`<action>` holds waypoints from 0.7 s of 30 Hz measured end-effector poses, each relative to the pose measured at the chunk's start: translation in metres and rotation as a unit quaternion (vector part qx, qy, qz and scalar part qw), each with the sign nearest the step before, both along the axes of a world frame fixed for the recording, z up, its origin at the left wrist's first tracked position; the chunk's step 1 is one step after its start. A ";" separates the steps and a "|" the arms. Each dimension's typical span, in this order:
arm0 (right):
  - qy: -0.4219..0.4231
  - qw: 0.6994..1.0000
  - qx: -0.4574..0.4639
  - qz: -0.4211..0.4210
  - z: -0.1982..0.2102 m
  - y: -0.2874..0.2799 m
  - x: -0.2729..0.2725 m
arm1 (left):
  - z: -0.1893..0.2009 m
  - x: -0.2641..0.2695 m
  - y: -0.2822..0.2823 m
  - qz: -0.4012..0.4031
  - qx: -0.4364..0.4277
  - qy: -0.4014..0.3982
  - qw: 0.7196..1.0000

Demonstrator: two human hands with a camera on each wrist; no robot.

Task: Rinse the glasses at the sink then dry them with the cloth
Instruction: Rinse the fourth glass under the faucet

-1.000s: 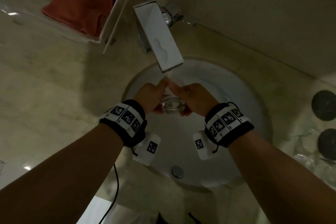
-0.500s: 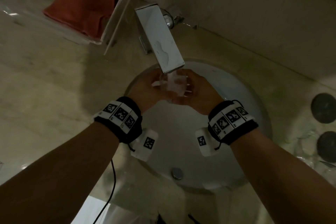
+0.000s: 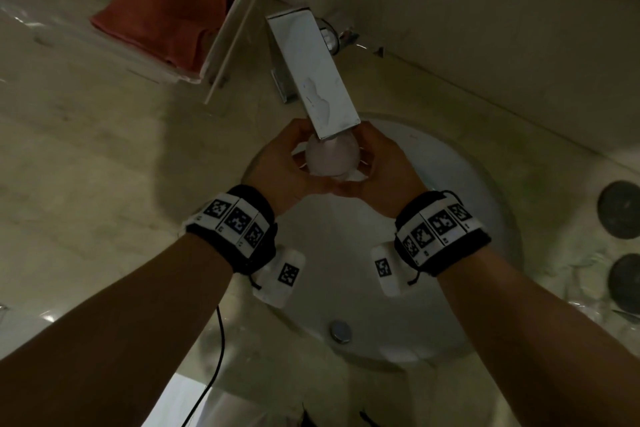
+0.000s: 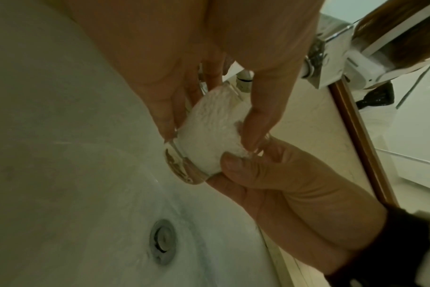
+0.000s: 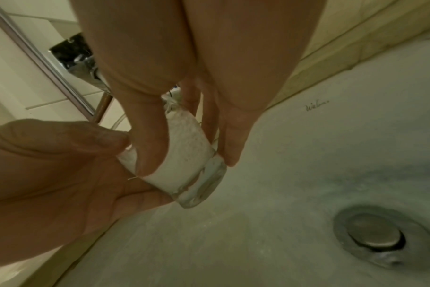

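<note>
A clear glass full of white, foaming water sits right under the spout of the chrome faucet, above the white sink. My left hand grips its left side and my right hand its right side. In the left wrist view the glass is tilted, with its thick base low, and fingers curl round its wall. The right wrist view shows the same glass pinched from both sides. A red cloth lies folded in a clear tray at the back left.
The drain plug is at the near side of the basin. Two dark round discs lie on the counter at the right edge. The wall runs close behind the faucet. A black cable hangs from my left wrist.
Both hands have lifted the glass up and back to the spout. It was clear and lower over the basin a second ago; now it is full of foaming water.
</note>
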State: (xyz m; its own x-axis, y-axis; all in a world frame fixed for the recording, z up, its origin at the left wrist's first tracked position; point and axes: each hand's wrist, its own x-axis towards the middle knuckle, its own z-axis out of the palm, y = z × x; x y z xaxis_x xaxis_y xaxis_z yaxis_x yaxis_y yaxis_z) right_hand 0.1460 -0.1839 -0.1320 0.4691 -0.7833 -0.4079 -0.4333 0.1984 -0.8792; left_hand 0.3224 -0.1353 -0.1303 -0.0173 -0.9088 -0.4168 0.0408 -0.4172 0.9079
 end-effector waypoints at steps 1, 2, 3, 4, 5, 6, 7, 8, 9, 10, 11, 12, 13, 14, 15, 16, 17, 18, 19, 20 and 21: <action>0.001 1.000 -0.001 -0.002 -0.001 0.001 0.000 | 0.000 0.000 0.000 0.000 0.004 -0.001 1.000; 0.003 1.000 0.001 -0.006 -0.001 0.001 0.000 | 0.001 0.000 0.000 0.000 0.009 -0.004 1.000; 0.002 1.000 0.012 -0.014 0.000 0.001 0.000 | 0.001 -0.001 0.000 0.001 0.013 -0.007 1.000; 0.002 0.999 0.029 -0.023 0.000 0.000 0.000 | 0.002 -0.001 -0.001 0.003 0.022 -0.013 1.000; 0.012 0.999 0.043 -0.029 0.000 0.000 0.000 | 0.001 -0.002 -0.003 0.008 0.042 -0.026 0.999; 0.028 0.998 0.051 -0.030 -0.001 -0.001 0.001 | 0.001 -0.002 -0.004 0.019 0.066 -0.040 0.997; 0.048 0.997 0.054 -0.027 -0.001 -0.001 0.001 | 0.000 -0.002 -0.006 0.031 0.090 -0.052 0.994; 0.069 0.996 0.055 -0.024 -0.001 0.000 0.001 | 0.001 -0.003 -0.007 0.036 0.108 -0.064 0.991; 0.086 0.995 0.054 -0.021 -0.001 0.001 0.002 | 0.003 -0.005 -0.008 0.042 0.124 -0.074 0.989; 0.096 0.994 0.051 -0.020 0.000 0.002 0.002 | 0.005 -0.008 -0.010 0.047 0.140 -0.073 0.986; 0.101 0.994 0.046 -0.018 0.001 0.003 0.002 | 0.008 -0.011 -0.011 0.055 0.162 -0.065 0.983; 0.103 0.994 0.042 -0.015 0.001 0.003 0.002 | 0.012 -0.013 -0.012 0.064 0.181 -0.052 0.980; 0.105 0.994 0.040 -0.012 0.002 0.002 0.002 | 0.014 -0.015 -0.012 0.072 0.197 -0.036 0.977; 0.106 0.994 0.041 -0.009 0.003 0.002 0.002 | 0.014 -0.016 -0.012 0.075 0.203 -0.024 0.976; 0.109 0.993 0.043 -0.005 0.004 0.001 0.001 | 0.015 -0.017 -0.011 0.075 0.202 -0.014 0.976; 0.115 0.992 0.047 -0.001 0.007 0.000 0.000 | 0.016 -0.016 -0.010 0.081 0.198 -0.007 0.977; 0.125 0.991 0.051 0.003 0.009 -0.003 -0.002 | 0.016 -0.015 -0.008 0.087 0.201 0.000 0.976; 0.135 0.990 0.051 0.007 0.012 -0.006 -0.003 | 0.015 -0.015 -0.008 0.089 0.208 0.005 0.974; 0.140 0.989 0.044 0.001 0.016 -0.009 -0.004 | 0.015 -0.014 -0.009 0.090 0.214 0.010 0.973; 0.137 0.990 0.031 -0.019 0.022 -0.013 -0.004 | 0.016 -0.014 -0.010 0.088 0.219 0.016 0.972; 0.127 0.991 0.015 -0.047 0.028 -0.018 -0.003 | 0.017 -0.014 -0.010 0.087 0.222 0.022 0.971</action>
